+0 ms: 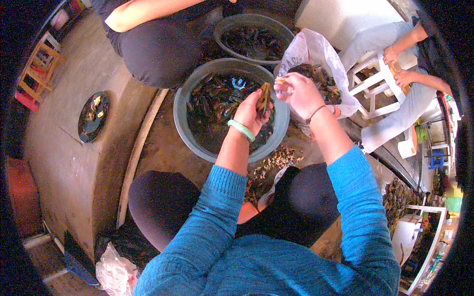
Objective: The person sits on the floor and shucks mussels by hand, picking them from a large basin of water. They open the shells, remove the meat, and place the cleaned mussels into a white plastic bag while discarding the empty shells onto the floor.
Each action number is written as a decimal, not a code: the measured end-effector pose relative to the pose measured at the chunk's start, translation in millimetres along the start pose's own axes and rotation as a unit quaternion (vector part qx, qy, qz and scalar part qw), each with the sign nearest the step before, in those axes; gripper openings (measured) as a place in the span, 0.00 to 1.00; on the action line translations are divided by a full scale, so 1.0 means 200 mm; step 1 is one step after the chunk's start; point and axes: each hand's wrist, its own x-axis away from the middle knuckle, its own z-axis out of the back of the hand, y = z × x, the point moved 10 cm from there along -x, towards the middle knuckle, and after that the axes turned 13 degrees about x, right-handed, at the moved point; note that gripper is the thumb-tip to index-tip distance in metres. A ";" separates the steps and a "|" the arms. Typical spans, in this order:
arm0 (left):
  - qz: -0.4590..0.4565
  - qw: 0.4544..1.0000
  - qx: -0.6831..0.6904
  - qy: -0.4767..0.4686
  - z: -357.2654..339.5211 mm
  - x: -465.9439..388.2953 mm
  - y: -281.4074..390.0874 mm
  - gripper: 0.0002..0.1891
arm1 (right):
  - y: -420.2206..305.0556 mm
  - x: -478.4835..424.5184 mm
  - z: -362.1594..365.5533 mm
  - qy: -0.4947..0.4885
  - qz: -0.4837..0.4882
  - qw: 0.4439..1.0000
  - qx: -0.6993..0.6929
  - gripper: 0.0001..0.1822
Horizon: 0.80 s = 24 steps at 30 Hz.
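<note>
My left hand (255,114) holds a mussel (264,99), dark greenish brown, upright above the near side of a large round plastic tub (181,111). Just right of it my right hand (296,88) pinches a small pale yellowish piece (281,79) between thumb and fingers. The two hands are a short way apart. Dark mussels (207,100) fill much of the tub, and a small blue plastic object (239,83) lies on them. Behind my right hand a white woven sack (340,74), its mouth open, holds more shells (324,79).
A second tub (255,61) of shells stands beyond the first. A person in dark clothing (159,51) is at upper left; another person's hands (398,68) are by a white stool (387,79). Pale scraps (281,159) lie near my knees. A dark plate (92,129) rests on the ledge at left.
</note>
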 end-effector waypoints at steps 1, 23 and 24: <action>0.003 1.000 0.002 -0.012 0.00 -0.01 0.00 0.11 | -0.03 0.00 0.01 -0.010 0.024 0.999 0.037 0.05; -0.025 0.999 -0.040 -0.027 0.21 -0.14 0.12 0.25 | -0.29 0.04 -0.08 0.091 0.303 0.714 0.625 0.19; -0.071 0.994 -0.076 0.034 0.32 -0.15 0.19 0.26 | -0.35 0.02 0.03 0.109 0.312 0.698 0.636 0.21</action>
